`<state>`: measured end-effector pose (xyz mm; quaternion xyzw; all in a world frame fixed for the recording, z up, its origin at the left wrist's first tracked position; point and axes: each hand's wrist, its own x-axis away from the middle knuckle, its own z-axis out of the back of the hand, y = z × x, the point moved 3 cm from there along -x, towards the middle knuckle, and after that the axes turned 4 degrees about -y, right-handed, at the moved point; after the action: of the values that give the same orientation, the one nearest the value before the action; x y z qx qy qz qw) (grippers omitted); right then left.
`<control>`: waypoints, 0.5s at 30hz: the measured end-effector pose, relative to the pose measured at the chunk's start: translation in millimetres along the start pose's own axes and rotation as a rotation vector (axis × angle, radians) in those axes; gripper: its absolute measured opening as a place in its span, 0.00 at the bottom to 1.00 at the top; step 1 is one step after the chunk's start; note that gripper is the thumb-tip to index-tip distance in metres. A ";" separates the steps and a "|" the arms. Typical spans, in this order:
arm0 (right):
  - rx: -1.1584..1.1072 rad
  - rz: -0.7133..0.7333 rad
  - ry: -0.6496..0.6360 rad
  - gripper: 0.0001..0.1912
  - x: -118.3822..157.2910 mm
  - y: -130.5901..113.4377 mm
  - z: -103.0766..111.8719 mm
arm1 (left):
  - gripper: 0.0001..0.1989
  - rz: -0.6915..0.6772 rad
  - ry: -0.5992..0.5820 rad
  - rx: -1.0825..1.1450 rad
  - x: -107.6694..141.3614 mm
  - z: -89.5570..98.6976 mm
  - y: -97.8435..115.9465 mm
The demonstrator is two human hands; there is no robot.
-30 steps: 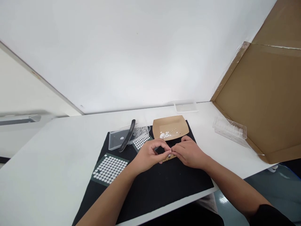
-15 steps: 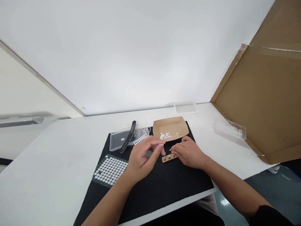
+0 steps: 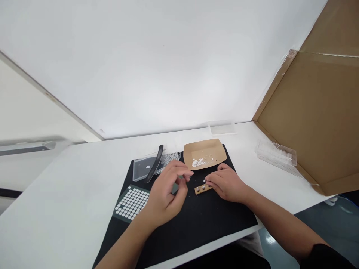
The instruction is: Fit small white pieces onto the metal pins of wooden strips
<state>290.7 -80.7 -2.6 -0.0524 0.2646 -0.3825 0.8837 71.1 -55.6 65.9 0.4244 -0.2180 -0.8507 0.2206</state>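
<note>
My left hand [image 3: 168,192] hovers over the black mat [image 3: 193,235], its thumb and fingers apart with nothing visible between them. To the right, my right hand [image 3: 226,184] pinches a small whitish piece at its fingertips, just above a small tan block [image 3: 200,190] with metal studs; the fingers cover the block's right end. Behind the hands sits a brown paper tray [image 3: 204,149] with white discs and tiny bits in it. A sheet of white round dots [image 3: 132,203] lies left of my left hand.
A black curved file [image 3: 154,164] rests across a clear case [image 3: 139,170] at the mat's back left. Clear plastic boxes [image 3: 276,154] stand on the right, beside a large cardboard panel [image 3: 314,123]. Another clear tray [image 3: 223,129] is near the wall.
My left hand has drawn back a little to the left, away from the block, and its thumb and fingers have spread. My right hand keeps its pinch near the block. The view has shifted slightly.
</note>
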 end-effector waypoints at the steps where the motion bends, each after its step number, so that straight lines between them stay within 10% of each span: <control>1: -0.014 0.006 0.007 0.13 0.1 -0.5 0.4 | 0.13 0.000 -0.035 -0.014 -1.9 -4.2 -3.0; 15: -0.641 -0.076 -0.055 0.25 1.1 -14.9 -0.5 | 0.14 -0.140 -0.099 0.148 13.4 -28.1 -22.5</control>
<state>281.4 -91.9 0.9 -0.3479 0.3456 -0.3107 0.8142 82.5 -50.1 29.6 0.4111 -0.2609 -0.8655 0.1178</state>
